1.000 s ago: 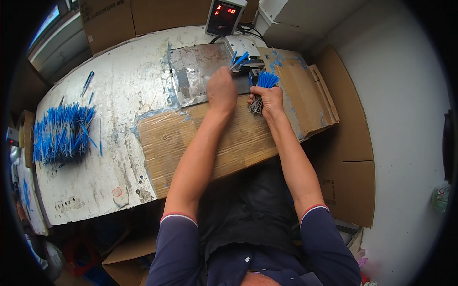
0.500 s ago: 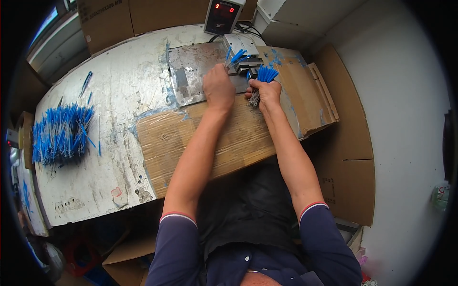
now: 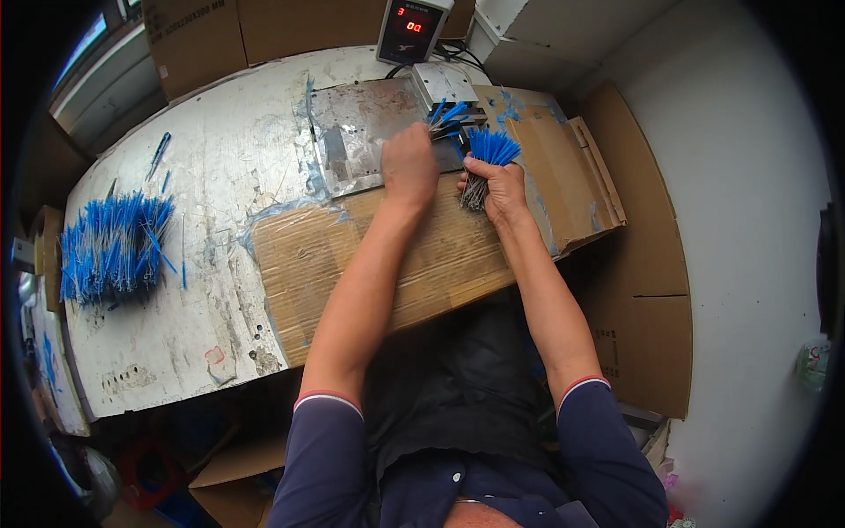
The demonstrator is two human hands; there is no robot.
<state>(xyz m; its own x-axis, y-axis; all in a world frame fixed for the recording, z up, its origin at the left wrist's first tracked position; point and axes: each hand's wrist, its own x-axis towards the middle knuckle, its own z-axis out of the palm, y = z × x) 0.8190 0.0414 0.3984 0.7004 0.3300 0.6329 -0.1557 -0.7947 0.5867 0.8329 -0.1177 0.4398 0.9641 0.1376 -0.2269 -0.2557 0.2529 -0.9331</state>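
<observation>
Little is changing since a second ago: both hands are staying at the far edge of the tabletop (image 3: 176, 202), the left one having crept slightly toward the small machine there.

From the head camera, the right hand (image 3: 500, 187) is closing in a fist around a bundle of blue-tipped wires (image 3: 482, 167), gripping it at mid-length. The bundle is standing nearly upright, its blue ends fanning out above the fist toward the far edge and its bare grey ends hanging below toward the person. The left hand (image 3: 409, 163) is lying knuckles-up just beside it, fingers curled forward at the metal block (image 3: 447, 86); whether it is pinching a wire there cannot be told, since the fingertips are hidden. A few blue wires (image 3: 449, 114) are poking out at the block, just past the left fingers and between the two hands. The bundle is sitting to the right of the left hand, almost touching it, so the left hand is the nearer to the block.

Both hands are working over a scuffed metal plate (image 3: 348, 141) and a cardboard sheet (image 3: 422, 264). A larger heap of blue wires (image 3: 110, 246) is lying near the left edge, well apart from either hand, and a red-digit display (image 3: 412, 26) is standing at the far edge.
</observation>
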